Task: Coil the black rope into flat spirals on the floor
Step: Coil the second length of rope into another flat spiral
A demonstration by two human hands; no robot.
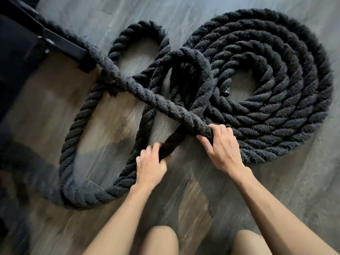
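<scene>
On the floor [211, 208], wood-grain planks in grey-brown, lies the thick black rope [276, 115], twisted and fuzzy along its strands. Right of centre it forms a flat spiral of about five or six turns, laid tight against each other around an open oval middle where bare floor shows. Left of the spiral the rope is loose: one large open loop reaches toward the lower left, a smaller loop sits at the top centre, and another arched loop rests against the spiral's left edge. One straight run crosses diagonally over these loops, from a dark frame [60, 43] at upper left down to the lower edge of the spiral.

Right hand [222, 144]: fingers curled over the lower end of that diagonal run, thumb beneath, gripping it just beside the spiral's outer turn. Left hand [152, 166]: fingers and thumb wrapped round the rope where a loop bends near the centre bottom, holding it. Both forearms are bare; two bare knees show at the bottom edge. Loose loops appear slightly motion-blurred.
</scene>
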